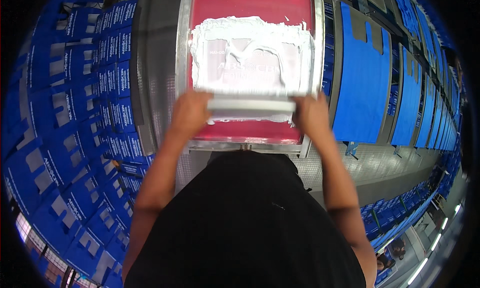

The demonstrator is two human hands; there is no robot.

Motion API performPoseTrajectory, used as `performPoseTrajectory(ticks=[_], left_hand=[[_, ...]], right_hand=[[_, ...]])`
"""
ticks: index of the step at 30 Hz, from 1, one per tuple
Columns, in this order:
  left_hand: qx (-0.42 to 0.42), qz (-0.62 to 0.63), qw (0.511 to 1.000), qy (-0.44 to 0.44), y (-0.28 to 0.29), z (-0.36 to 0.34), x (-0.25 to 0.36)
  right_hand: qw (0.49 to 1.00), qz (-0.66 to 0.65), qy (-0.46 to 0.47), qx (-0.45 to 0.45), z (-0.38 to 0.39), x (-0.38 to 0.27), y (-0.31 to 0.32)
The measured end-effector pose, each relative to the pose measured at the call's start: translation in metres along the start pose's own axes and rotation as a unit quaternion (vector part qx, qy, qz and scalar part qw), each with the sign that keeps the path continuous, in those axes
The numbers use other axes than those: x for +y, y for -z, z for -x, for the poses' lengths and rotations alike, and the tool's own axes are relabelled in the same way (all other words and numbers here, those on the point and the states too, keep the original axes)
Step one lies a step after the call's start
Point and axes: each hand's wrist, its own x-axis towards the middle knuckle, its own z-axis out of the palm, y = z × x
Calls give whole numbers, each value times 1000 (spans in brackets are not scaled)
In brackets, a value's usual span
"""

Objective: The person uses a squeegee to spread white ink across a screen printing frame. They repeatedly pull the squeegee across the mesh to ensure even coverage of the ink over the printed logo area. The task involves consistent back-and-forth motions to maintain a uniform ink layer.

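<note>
Both my hands grip a squeegee [252, 106], a wide pale bar lying crosswise over a screen printing frame [184, 48]. My left hand [192, 113] is closed round its left end, my right hand [311, 115] round its right end; both are slightly blurred. The frame's mesh [250, 0] is red around a pale printing area. Thick white ink [235, 28] is heaped along the far side and both sides of that area, with a thin streaky film in the middle where lettering shows through. The squeegee's lower edge is hidden.
On the right stands a row of boards carrying blue cut fabric pieces [362, 78], repeating into the distance. Many blue pieces with white print [55, 163] hang or lie at the left. A grey table [159, 63] runs beside the frame. People [387, 260] are visible far off at lower right.
</note>
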Motion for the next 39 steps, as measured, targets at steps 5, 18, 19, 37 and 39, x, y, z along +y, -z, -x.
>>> performPoseTrajectory(ticks=[5,18,19,37,39], left_hand=[[95,28,990,-98,-55,57,-8],[41,37,998,-34,-14,20,-8],[75,71,991,-86,-36,54,-12],[71,49,993,-80,-53,68,-6],[105,32,989,-98,-59,49,-12]], right_hand=[[994,-56,8,93,56,-13,-63],[999,20,16,28,16,-2,-20],[999,-15,7,37,48,-15,-35],[996,-49,0,80,66,-29,-44],[994,-30,4,102,38,-7,-61]])
